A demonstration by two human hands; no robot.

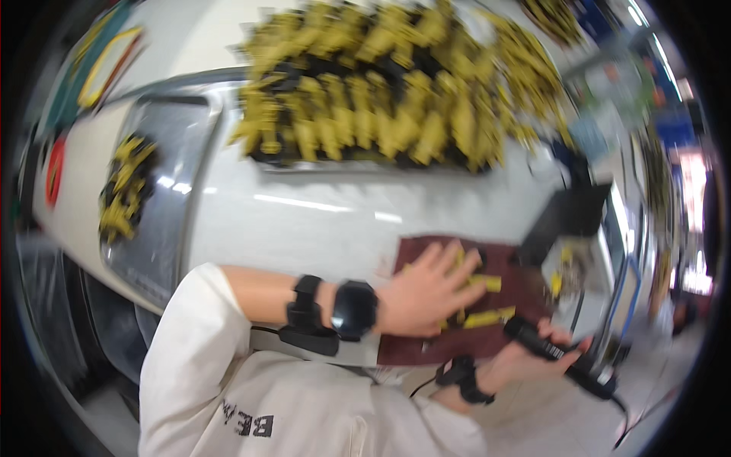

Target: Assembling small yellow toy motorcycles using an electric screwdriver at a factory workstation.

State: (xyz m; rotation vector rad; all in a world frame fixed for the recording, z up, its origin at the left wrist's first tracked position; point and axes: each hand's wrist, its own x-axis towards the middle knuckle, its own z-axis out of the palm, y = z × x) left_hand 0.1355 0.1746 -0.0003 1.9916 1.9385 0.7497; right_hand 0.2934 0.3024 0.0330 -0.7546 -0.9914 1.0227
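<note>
My left hand [426,293] lies over a maroon mat [411,350] at the table's near right edge, fingers spread and slightly blurred. Under and beside its fingertips are small yellow-and-black parts [487,317]; whether the fingers press on one of them is hard to make out. To the right, past the mat's edge, my right hand [525,359] is closed around a black corded electric screwdriver [537,340]. Its narrower end points up and left toward the mat, while the cable leaves from the lower right end.
A large pile of yellow-and-black parts [365,114] covers the far side of the white table [266,236]. At left is a grey tray [171,183] with more such parts [126,190]. A black panel [567,221] stands beyond the mat, near a small metal device [567,270].
</note>
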